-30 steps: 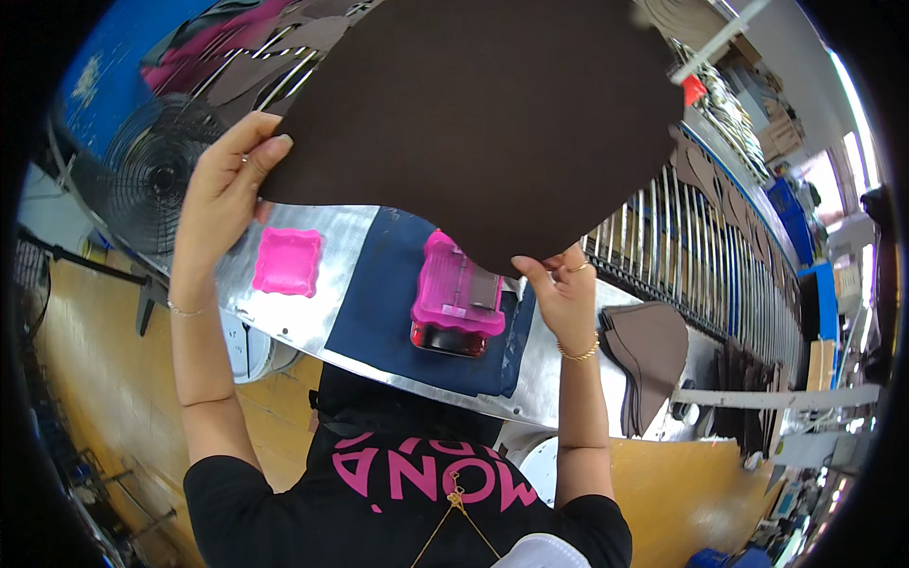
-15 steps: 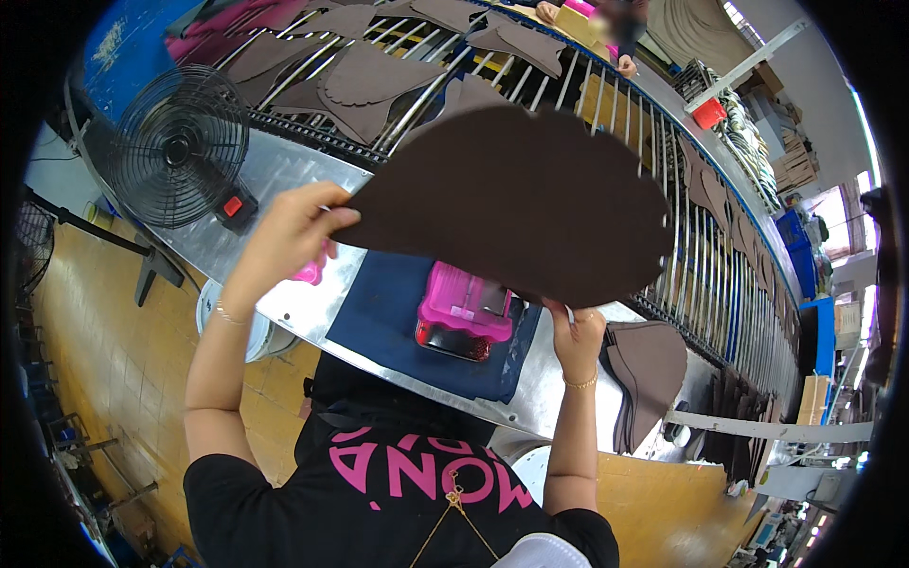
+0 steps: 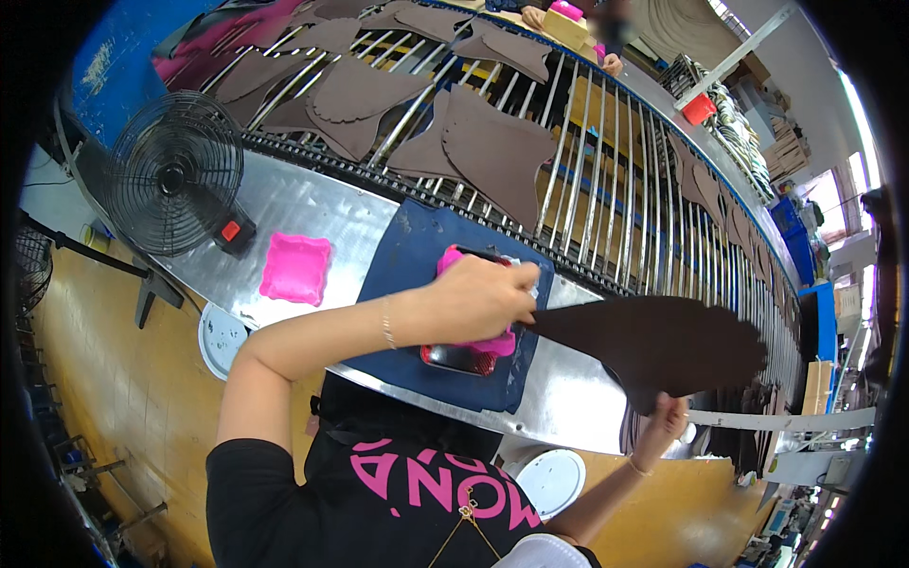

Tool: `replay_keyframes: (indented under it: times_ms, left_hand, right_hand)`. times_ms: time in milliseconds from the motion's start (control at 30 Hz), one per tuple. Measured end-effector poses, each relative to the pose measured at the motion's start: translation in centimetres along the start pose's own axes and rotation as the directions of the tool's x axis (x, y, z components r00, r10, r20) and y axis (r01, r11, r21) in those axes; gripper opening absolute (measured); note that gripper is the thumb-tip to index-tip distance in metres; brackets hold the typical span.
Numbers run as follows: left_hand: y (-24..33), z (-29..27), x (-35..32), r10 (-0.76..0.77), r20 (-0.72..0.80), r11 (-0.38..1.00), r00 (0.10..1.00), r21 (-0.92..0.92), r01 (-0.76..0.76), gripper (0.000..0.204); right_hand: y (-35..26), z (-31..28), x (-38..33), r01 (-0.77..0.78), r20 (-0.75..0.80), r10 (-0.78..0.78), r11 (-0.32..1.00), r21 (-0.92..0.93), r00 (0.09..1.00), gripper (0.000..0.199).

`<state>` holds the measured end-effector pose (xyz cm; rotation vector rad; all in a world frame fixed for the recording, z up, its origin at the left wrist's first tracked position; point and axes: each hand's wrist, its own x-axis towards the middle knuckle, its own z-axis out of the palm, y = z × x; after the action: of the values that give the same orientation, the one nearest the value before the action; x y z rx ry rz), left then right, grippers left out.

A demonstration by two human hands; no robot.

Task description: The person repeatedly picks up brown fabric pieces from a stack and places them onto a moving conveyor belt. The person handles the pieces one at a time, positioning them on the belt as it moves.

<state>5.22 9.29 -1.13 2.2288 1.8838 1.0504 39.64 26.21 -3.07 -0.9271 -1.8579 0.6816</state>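
Observation:
My left hand [image 3: 485, 297] pinches the narrow tip of a dark brown cut sheet piece [image 3: 663, 343], which looks like leather or fabric with a wavy edge. At its lower edge, the fingers of my right hand [image 3: 666, 423] close on the same piece. The sheet hangs to the right, over a stack of similar brown pieces mostly hidden beneath it. Below my left hand, a pink box [image 3: 502, 343] rests on a dark blue cloth [image 3: 407, 248], partly covered by the hand. A pink scalloped tray [image 3: 295, 269] sits left of the cloth on the metal table.
A black fan [image 3: 173, 175] stands on the metal table [image 3: 355, 208] at the left. Beyond runs a rack of metal bars [image 3: 592, 180] bearing several brown pieces [image 3: 497, 151]. Another person's hand [image 3: 613, 64] shows across it. A white bucket [image 3: 551, 481] stands below the table.
Both hands have carried the brown piece to the right and lower, from over the blue cloth to the stack. My left arm now crosses the pink box.

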Motion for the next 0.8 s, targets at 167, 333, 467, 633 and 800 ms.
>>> replay_keyframes:
  times_ms: [167, 333, 467, 633, 800]
  left_hand:
    - [-1.1, -1.5, 1.1, -0.048, -0.175, 0.991, 0.983, -0.133, 0.025, 0.017]
    - [-4.5, -6.3, -3.8, -0.378, -0.326, 0.907, 0.867, -0.318, 0.276, 0.022]
    - [-7.1, -7.8, -7.6, -0.581, -0.271, 0.794, 0.768, -0.397, 0.460, 0.024]
    - [-11.3, -7.5, -10.3, -0.641, -0.297, 0.741, 0.708, -0.481, 0.469, 0.024]
    - [-14.7, -6.9, -12.0, -0.658, -0.340, 0.731, 0.672, -0.504, 0.460, 0.022]
  right_hand:
    - [-3.7, -2.2, 5.0, -0.204, 0.082, 0.189, 0.951, 0.232, 0.978, 0.006]
    - [-6.8, 7.7, 13.0, -0.318, 0.264, 0.231, 0.876, 0.362, 0.937, 0.031]
    - [-6.2, 20.3, 20.4, -0.385, 0.451, 0.199, 0.846, 0.368, 0.870, 0.037]
    - [-5.8, 39.1, 28.3, -0.518, 0.582, 0.245, 0.773, 0.366, 0.775, 0.037]
    - [-5.0, 54.9, 32.4, -0.605, 0.610, 0.328, 0.727, 0.324, 0.721, 0.023]
